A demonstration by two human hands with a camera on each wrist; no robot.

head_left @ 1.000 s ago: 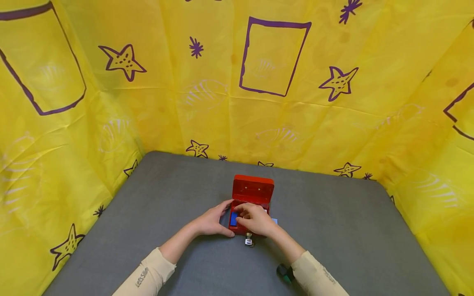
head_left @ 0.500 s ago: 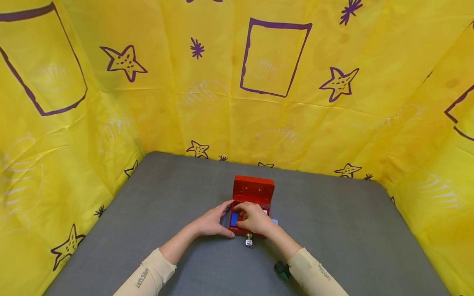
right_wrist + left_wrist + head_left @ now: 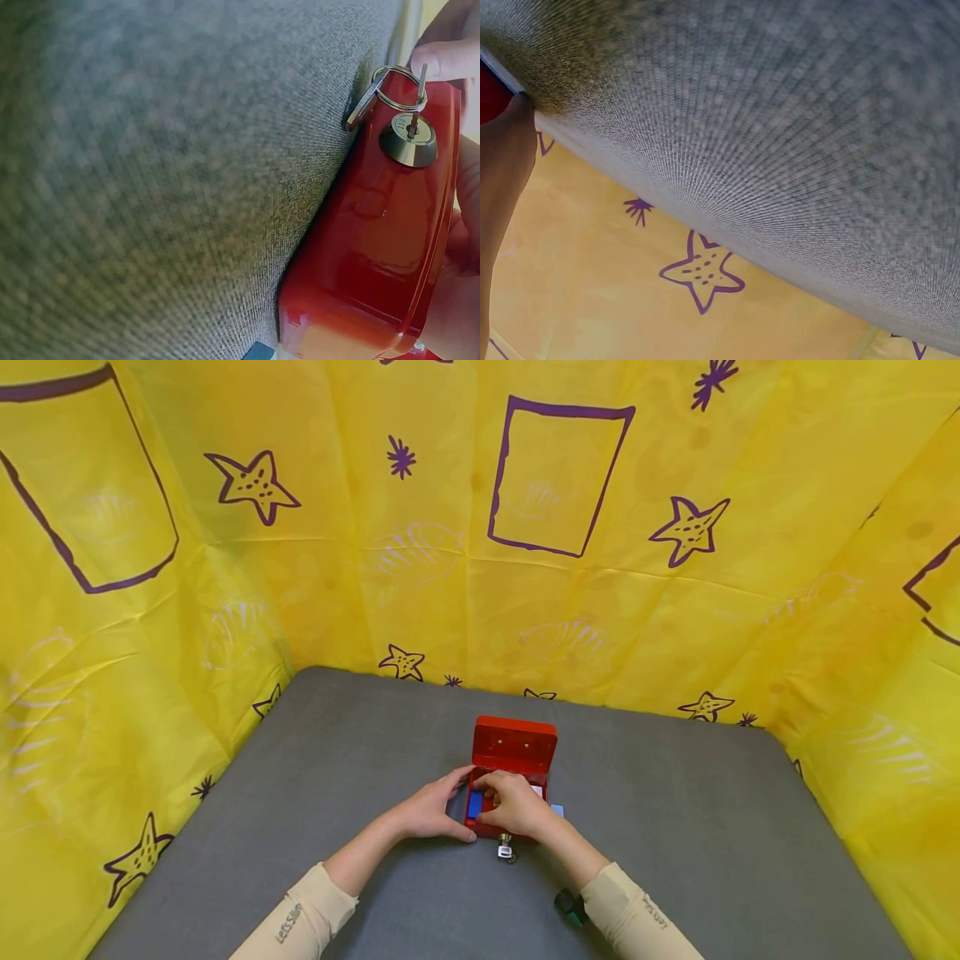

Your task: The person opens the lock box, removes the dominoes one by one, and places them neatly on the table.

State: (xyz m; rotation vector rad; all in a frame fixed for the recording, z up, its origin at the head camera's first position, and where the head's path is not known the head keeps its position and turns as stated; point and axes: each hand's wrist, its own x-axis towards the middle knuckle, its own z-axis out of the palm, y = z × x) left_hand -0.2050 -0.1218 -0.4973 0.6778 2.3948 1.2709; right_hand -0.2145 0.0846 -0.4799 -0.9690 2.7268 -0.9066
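Observation:
A red cash box [image 3: 514,745] lies open in the head view, its lid tipped back. My left hand [image 3: 431,810] holds the box's left end, thumb at the front corner and fingers toward the back. Inside, a flat blue block [image 3: 476,804] lies at the left end. My right hand [image 3: 517,806] reaches into the box, thumb and index finger curved around the block's near and far ends. The hand hides much of the interior. A key [image 3: 420,90] stands in the front lock [image 3: 409,142], with a ring and second key hanging from it.
Beside the box's right side lies a light blue item [image 3: 557,810], partly hidden. A dark object with a green part [image 3: 571,907] lies near my right sleeve. All stand on a grey table [image 3: 360,727], enclosed by yellow patterned cloth [image 3: 420,593].
My right hand has shifted slightly within the box, its thumb moving toward the blue block's near end. The right forearm has drawn slightly left. My left hand stays in place.

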